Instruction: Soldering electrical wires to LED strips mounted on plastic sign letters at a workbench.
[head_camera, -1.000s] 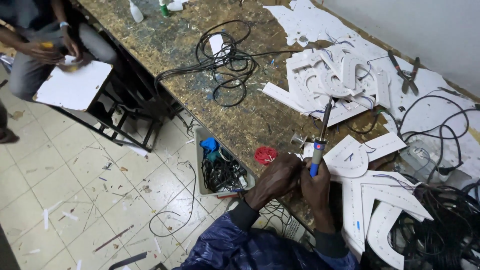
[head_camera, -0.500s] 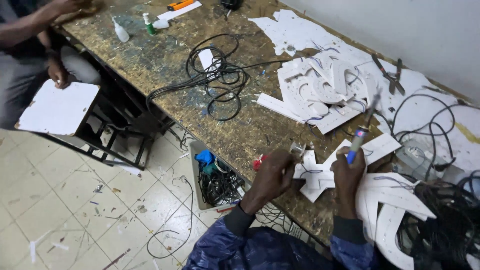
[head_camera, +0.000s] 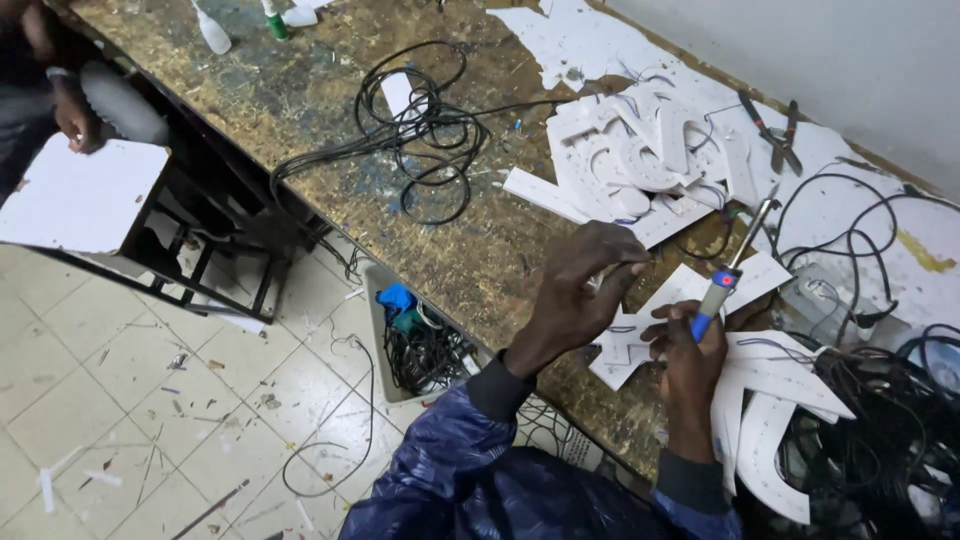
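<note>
My right hand (head_camera: 692, 352) grips a soldering iron (head_camera: 724, 282) with a blue handle, its metal tip pointing up and away toward the back of the bench. My left hand (head_camera: 578, 296) hovers just left of it, fingertips pinched on a thin wire over a flat white cut-out piece (head_camera: 668, 300). More white curved cut-outs (head_camera: 770, 400) lie under and to the right of my right hand, with thin wires running across them.
A pile of white letter shapes (head_camera: 650, 160) and pliers (head_camera: 768, 130) lie further back. Black cable coils (head_camera: 420, 130) cross the worn bench (head_camera: 300, 100); tangled cables (head_camera: 890, 430) sit at right. A bin of cables (head_camera: 420, 345) stands below. Another person's hand (head_camera: 75, 120) is near a white stool (head_camera: 80, 195).
My view has swung and closed in on the bench. My hands have moved apart a little over the white piece, and the iron now points further up and away.
</note>
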